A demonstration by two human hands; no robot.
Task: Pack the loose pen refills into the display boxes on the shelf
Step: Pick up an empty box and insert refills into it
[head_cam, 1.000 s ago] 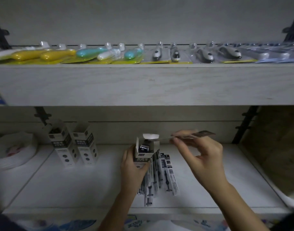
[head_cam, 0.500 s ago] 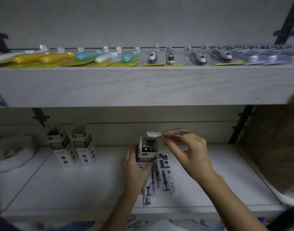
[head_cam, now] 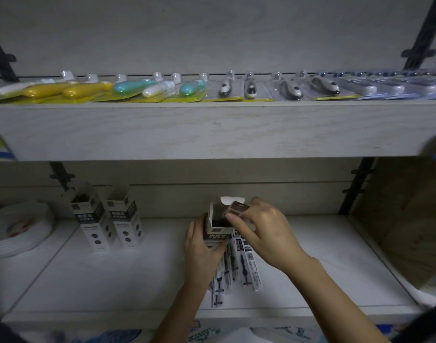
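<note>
My left hand (head_cam: 202,246) grips an open white and black display box (head_cam: 218,222) upright on the lower shelf (head_cam: 113,280); dark refill ends show inside it. My right hand (head_cam: 261,229) pinches a packaged pen refill (head_cam: 238,209) by its dark top end, with its lower part dipping into the box mouth. Several loose packaged refills (head_cam: 246,263) lie flat on the shelf under and in front of both hands. Two more open display boxes (head_cam: 108,219) stand upright to the left.
A stack of white plates (head_cam: 19,229) sits at the far left of the lower shelf. The upper shelf (head_cam: 212,129) carries a row of blister-packed items. A brown board (head_cam: 409,214) leans at the right end. Black shelf brackets stand at the back.
My right hand has come down and left, bringing the refill from above and right of the box into its open top. The left hand still holds the box.
</note>
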